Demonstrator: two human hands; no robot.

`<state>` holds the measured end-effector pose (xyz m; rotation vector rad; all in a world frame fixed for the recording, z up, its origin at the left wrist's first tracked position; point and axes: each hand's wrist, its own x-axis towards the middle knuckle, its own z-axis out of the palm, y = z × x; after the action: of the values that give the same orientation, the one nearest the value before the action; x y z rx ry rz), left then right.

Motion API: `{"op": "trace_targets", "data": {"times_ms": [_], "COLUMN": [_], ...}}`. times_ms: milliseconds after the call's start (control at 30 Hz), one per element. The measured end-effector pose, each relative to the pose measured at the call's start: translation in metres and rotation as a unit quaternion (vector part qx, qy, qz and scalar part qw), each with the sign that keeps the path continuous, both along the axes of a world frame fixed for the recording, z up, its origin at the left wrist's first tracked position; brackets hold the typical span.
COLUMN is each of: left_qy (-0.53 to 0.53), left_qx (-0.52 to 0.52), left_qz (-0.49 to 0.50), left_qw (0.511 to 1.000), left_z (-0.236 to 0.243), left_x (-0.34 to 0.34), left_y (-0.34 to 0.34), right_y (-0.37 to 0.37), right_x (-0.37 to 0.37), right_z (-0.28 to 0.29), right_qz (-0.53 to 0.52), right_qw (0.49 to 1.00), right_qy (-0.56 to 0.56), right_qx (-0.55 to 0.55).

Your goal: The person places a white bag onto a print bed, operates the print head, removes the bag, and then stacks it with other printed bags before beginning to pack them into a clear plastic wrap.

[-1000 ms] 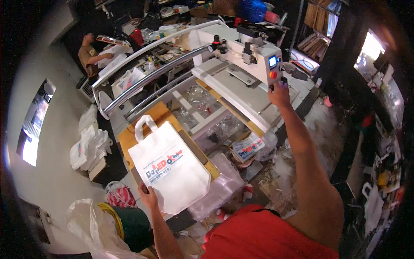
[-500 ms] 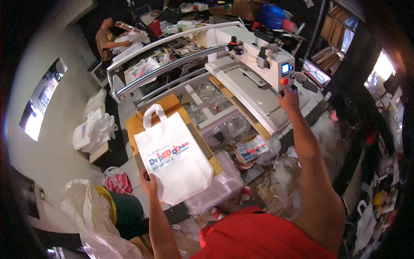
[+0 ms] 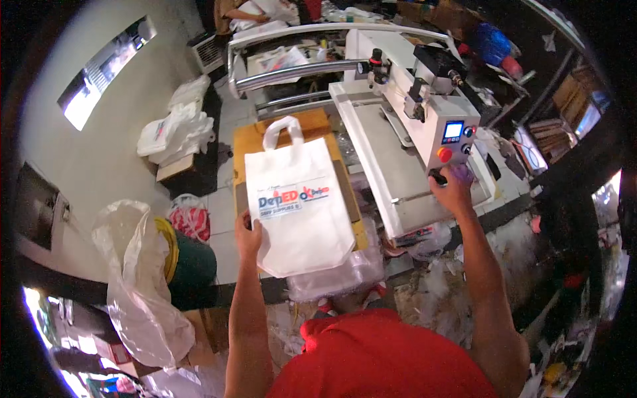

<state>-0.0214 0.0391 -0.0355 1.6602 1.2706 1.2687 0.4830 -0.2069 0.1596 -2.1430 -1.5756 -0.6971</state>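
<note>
Left hand [image 3: 249, 233] grips the lower-left edge of the white bag [image 3: 298, 205], fingers closed on the fabric, thumb on top. The bag lies flat, handles away from the person, over the orange board [image 3: 247, 144] on the surface, its bottom hanging past the near edge. Right hand [image 3: 452, 188] is up at the press [image 3: 398, 166], fingers curled around a dark knob [image 3: 437, 176] below the red button [image 3: 444, 154].
</note>
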Motion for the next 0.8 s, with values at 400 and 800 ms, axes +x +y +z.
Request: {"op": "trace_targets", "data": {"times_ms": [400,800], "left_qy": [0.003,-0.465], "left_qx": [-0.055,-0.242], "left_qz": [0.024,-0.027], "left_qw": [0.998,0.851], "left_z": [0.019,-0.006], "left_x": [0.003,-0.051], "left_y": [-0.008,0.012], "right_y": [0.063,0.078], "right_x": [-0.176,-0.251], "right_z": [-0.005,0.005], "right_qz": [0.223,0.316], "right_qw": [0.970,0.938], "right_qy": [0.079,0.137], "right_qx": [0.046,-0.028]}}
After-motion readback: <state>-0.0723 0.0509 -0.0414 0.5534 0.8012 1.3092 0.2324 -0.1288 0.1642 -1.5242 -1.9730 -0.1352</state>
